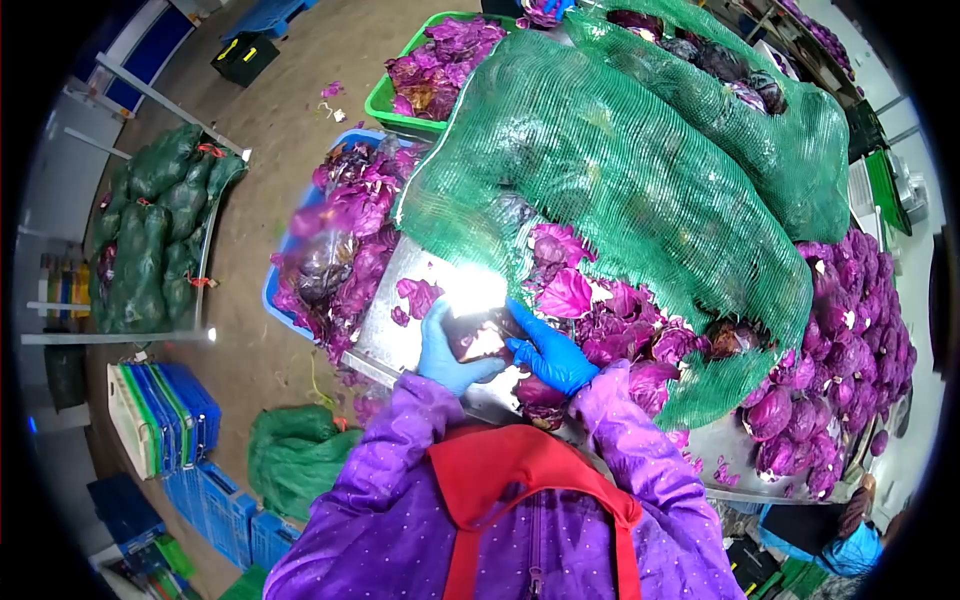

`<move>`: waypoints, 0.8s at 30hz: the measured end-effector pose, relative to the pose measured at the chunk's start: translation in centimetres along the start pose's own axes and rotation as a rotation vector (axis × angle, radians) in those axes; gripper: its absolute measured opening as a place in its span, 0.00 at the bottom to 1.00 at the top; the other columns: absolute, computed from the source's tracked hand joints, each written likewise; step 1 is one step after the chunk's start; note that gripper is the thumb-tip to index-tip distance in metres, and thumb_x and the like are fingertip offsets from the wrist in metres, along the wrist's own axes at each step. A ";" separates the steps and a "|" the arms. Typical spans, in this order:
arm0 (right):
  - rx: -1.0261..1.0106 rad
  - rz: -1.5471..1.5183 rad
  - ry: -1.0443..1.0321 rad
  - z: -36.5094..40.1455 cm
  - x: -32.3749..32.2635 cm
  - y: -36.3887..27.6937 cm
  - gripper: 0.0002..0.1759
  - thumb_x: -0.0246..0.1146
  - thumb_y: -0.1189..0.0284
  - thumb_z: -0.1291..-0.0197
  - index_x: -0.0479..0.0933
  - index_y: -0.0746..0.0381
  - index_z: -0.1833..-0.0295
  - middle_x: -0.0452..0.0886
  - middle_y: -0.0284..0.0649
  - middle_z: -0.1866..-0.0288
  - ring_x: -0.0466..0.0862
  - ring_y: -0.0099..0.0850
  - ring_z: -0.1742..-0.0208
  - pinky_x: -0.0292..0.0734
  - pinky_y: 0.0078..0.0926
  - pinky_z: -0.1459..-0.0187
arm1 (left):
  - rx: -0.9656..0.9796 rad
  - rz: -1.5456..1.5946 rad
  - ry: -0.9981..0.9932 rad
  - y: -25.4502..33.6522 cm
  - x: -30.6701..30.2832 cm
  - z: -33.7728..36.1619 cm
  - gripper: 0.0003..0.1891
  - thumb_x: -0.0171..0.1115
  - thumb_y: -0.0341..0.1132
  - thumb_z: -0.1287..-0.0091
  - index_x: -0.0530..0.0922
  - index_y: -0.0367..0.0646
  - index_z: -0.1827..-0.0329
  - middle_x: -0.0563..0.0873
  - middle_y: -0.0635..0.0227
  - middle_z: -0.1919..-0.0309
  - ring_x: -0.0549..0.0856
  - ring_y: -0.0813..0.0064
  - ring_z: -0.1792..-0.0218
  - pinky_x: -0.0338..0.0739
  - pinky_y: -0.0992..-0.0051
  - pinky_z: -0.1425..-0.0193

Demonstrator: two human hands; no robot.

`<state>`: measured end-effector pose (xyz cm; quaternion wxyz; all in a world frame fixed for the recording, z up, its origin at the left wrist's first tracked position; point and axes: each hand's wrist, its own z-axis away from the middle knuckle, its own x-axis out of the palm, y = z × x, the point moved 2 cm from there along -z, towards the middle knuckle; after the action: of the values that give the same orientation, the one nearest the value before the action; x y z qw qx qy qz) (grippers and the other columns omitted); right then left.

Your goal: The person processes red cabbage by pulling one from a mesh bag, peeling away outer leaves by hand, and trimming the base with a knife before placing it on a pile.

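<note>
Head view, left of frame: we see stuffed green mesh sacks (160,225), then a blue crate (270,290) heaped with purple leaves (360,215). At centre, over the metal tabletop (385,335), our gloved left hand (442,352) clasps one side of a dark cabbage (478,342); our right hand (553,352) grasps its other side. Rightward, a big green net (620,170) lies over more leaves, and purple cabbages (845,355) pile up at far right.

Room about my metal table (405,268). Brown floor (265,200) extends to my left, where stacked crates (172,415) stand; pale walls (925,110) rise on both sides, with a blue panel (152,50) at upper left. Glare (476,290) whitens the table before me.
</note>
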<state>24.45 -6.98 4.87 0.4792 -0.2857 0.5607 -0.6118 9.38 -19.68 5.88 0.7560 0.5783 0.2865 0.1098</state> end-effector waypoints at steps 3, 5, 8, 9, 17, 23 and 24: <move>0.062 0.025 -0.034 0.2 0.2 0.2 0.38 0.56 0.56 0.34 0.50 0.60 0.26 0.65 0.54 0.32 0.71 0.42 0.35 0.66 0.32 0.39 | -0.196 0.308 -0.056 -0.9 0.2 0.6 0.54 0.82 0.36 0.61 0.54 0.36 0.32 0.69 0.55 0.40 0.72 0.64 0.40 0.67 0.67 0.34; 0.062 0.167 -0.032 0.5 0.0 -1.2 0.39 0.55 0.55 0.35 0.48 0.58 0.26 0.62 0.54 0.31 0.68 0.47 0.33 0.65 0.34 0.37 | -0.064 0.035 -0.029 -2.4 0.4 0.8 0.54 0.82 0.35 0.61 0.54 0.36 0.32 0.71 0.55 0.42 0.74 0.64 0.42 0.70 0.67 0.37; -0.041 0.417 0.008 0.4 0.2 -1.7 0.37 0.54 0.56 0.34 0.46 0.52 0.25 0.57 0.54 0.28 0.65 0.51 0.33 0.67 0.38 0.38 | -0.130 0.281 -0.071 -0.8 0.5 0.4 0.53 0.82 0.36 0.61 0.55 0.36 0.33 0.71 0.55 0.42 0.75 0.65 0.43 0.72 0.68 0.39; -0.014 0.418 -0.001 0.3 0.1 -1.7 0.37 0.54 0.56 0.34 0.46 0.50 0.25 0.57 0.54 0.28 0.66 0.52 0.33 0.68 0.38 0.39 | -0.146 0.304 -0.098 -0.6 0.5 0.2 0.53 0.82 0.36 0.60 0.55 0.36 0.33 0.71 0.55 0.43 0.75 0.65 0.43 0.72 0.68 0.39; 0.156 0.235 0.141 -1.7 -3.3 1.8 0.24 0.50 0.66 0.31 0.63 0.56 0.31 0.83 0.45 0.58 0.83 0.35 0.61 0.77 0.31 0.58 | 0.018 -0.044 -0.235 0.4 0.2 -0.1 0.56 0.82 0.43 0.63 0.55 0.37 0.33 0.67 0.53 0.42 0.70 0.63 0.40 0.65 0.66 0.34; 0.116 0.165 -0.116 0.6 -1.5 -1.9 0.37 0.56 0.71 0.34 0.45 0.53 0.24 0.67 0.49 0.33 0.78 0.37 0.44 0.73 0.32 0.46 | -0.075 -0.075 -0.269 -0.3 0.2 -0.8 0.57 0.83 0.45 0.64 0.55 0.36 0.33 0.68 0.53 0.43 0.70 0.63 0.40 0.66 0.67 0.35; 0.038 0.246 -0.057 0.5 -1.1 -1.6 0.37 0.56 0.69 0.34 0.46 0.53 0.25 0.67 0.51 0.33 0.78 0.39 0.45 0.73 0.34 0.47 | -0.098 -0.108 -0.286 -0.1 0.2 -1.1 0.56 0.82 0.46 0.64 0.56 0.34 0.34 0.68 0.52 0.43 0.70 0.62 0.40 0.66 0.67 0.35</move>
<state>24.90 -6.36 6.71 0.5716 -0.2229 0.5659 -0.5509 8.93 -18.67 5.55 0.8213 0.5340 0.2009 -0.0007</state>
